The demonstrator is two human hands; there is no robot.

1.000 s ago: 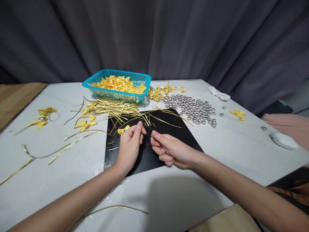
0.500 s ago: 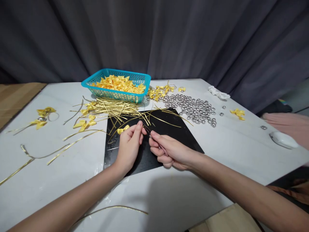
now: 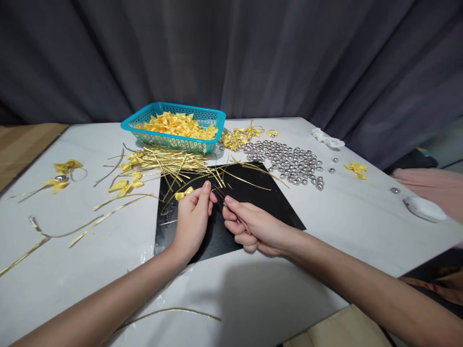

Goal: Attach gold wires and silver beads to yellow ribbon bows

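Gold foil strips, thin and flat like twist ties, are what both hands are working over the black mat point(image 3: 253, 202) near the middle of the white table point(image 3: 325, 270). The left hand point(image 3: 193, 219) is curled, thumb and forefinger pressed together on a small yellow ribbon bow point(image 3: 183, 193) that sticks out to the left of the fingertips. The right hand point(image 3: 253, 226) is closed in a pinch as well, holding one end of a gold strip point(image 3: 219, 194) that runs across to the left hand; what else sits inside that fist I cannot tell.

Judging by their look, these pieces weigh next to nothing. The strip seems to bend readily and keep a kink (several on the left of the table lie curved), so it is best held close to the tip, where it will not flop. The bow is soft satin-like fabric, probably a little slippery, and is safest taken by its centre knot, not by the loops.

Farther off, a loose heap of gold strips point(image 3: 170, 164) spills onto the mat's far edge, just in front of a teal basket point(image 3: 213, 118) filled with yellow bows. To the right of it lies a scatter of small silver bells or beads point(image 3: 292, 164), which would likely roll if nudged. More bows point(image 3: 125, 185) lie left of the mat.
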